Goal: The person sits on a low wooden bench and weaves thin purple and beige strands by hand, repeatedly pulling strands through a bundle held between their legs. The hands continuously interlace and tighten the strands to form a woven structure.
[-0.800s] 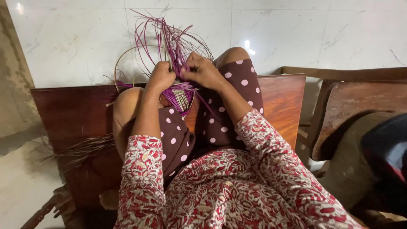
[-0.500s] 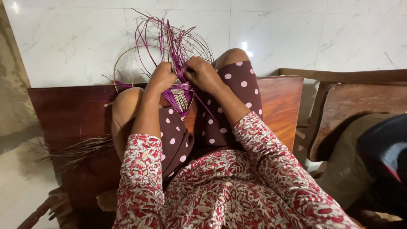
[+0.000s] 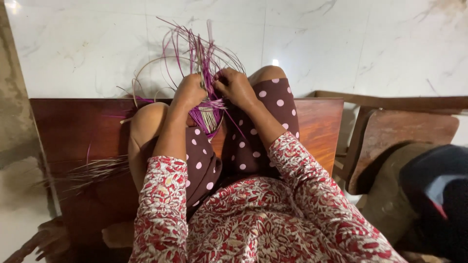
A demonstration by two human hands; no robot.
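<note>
1. The woven piece (image 3: 207, 109) sat between the knees, above the worktop (image 3: 73, 126).
2. The left hand (image 3: 189, 91) and right hand (image 3: 236, 86) gripped it, side by side.
3. Loose strands (image 3: 92, 171) lay on the worktop, left of the legs.
4. A chair (image 3: 399, 136) stood to the right.

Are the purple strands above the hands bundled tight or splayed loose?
Splayed loose. Above both hands the purple strands fan out and curl apart over the white floor; only below are they woven tight.

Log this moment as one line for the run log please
left hand: gripping purple woven strips | right hand: pinching same strips | work: held between raised knees | seat: wooden bench | loose strips: on bench, person's left
</note>
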